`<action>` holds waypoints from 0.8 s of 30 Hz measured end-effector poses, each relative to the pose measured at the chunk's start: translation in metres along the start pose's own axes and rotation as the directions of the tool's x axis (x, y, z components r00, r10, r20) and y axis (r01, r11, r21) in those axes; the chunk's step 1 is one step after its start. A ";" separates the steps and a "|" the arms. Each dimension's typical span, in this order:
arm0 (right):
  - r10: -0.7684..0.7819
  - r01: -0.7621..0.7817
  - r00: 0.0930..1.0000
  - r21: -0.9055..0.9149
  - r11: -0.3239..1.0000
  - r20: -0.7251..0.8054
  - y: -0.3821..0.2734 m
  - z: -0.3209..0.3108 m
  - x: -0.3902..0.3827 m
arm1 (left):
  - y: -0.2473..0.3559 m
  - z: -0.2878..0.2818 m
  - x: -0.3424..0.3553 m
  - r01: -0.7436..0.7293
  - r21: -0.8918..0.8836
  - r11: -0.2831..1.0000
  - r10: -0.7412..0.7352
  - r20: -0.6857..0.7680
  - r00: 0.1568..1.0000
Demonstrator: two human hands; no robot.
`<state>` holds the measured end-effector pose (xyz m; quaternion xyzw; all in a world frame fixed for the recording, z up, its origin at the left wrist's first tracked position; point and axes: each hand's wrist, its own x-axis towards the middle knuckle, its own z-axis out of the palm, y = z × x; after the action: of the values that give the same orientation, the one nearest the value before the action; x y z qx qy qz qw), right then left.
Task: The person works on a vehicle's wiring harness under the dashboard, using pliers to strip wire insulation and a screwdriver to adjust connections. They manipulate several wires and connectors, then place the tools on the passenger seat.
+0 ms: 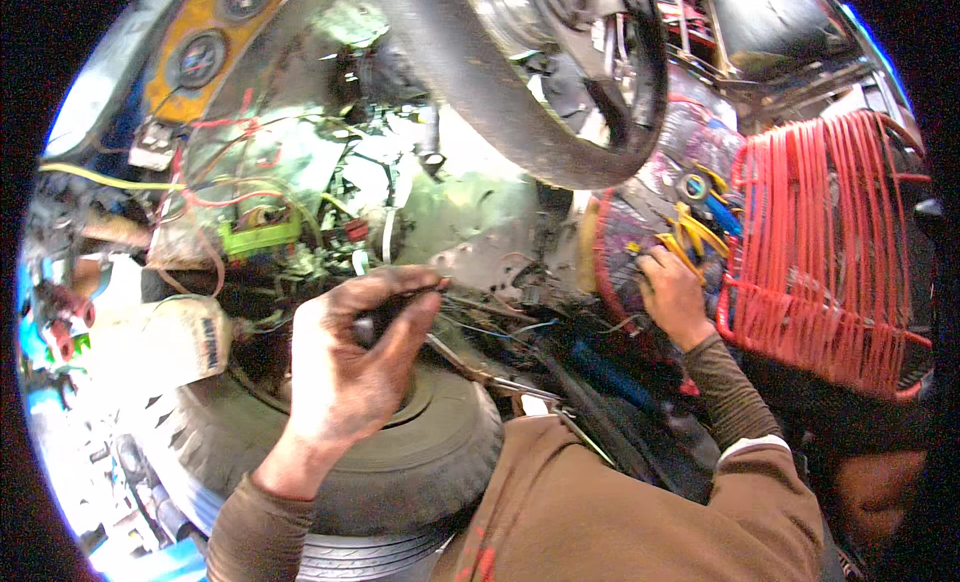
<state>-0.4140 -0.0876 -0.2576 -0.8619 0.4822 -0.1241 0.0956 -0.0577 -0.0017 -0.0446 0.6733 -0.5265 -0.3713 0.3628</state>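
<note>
My left hand [350, 367] is raised above a tyre, its fingers closed round a small black object [368, 328] with a rounded end; the grip hides most of it, so its kind is unclear. Farther right, my right hand [675, 297] reaches onto a round, dark seat [625, 252] with a red edge. Its fingers are curled down beside pliers with yellow handles [690, 232]. What the fingertips hold, if anything, is hidden. A roll of tape [692, 188] and a blue-handled tool [722, 216] lie just beyond.
A steering wheel [575, 167] hangs over the far middle. Loose wires run round a green plastic block [260, 240] at left, below a yellow gauge panel [170, 92]. The large tyre [440, 482] lies in front of me. A red corded chair [820, 252] stands at right.
</note>
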 end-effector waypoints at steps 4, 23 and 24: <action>0.087 -0.086 0.996 0.103 0.991 -0.010 -0.013 -0.008 0.006 | 0.001 -0.005 0.000 0.005 0.049 0.999 -0.007 0.045 0.999; -0.035 -0.114 0.992 0.966 0.232 0.125 -0.181 -0.089 0.099 | 0.000 -0.002 0.000 0.048 -0.049 0.998 -0.046 0.034 0.998; -0.038 -0.133 0.989 0.967 0.218 0.145 -0.182 -0.091 0.099 | 0.000 -0.002 0.000 0.071 -0.061 0.996 -0.069 0.037 0.997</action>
<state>-0.2452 -0.0826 -0.1071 -0.6040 0.3170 -0.3355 0.6497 -0.0562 -0.0020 -0.0439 0.6732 -0.4969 -0.4116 0.3612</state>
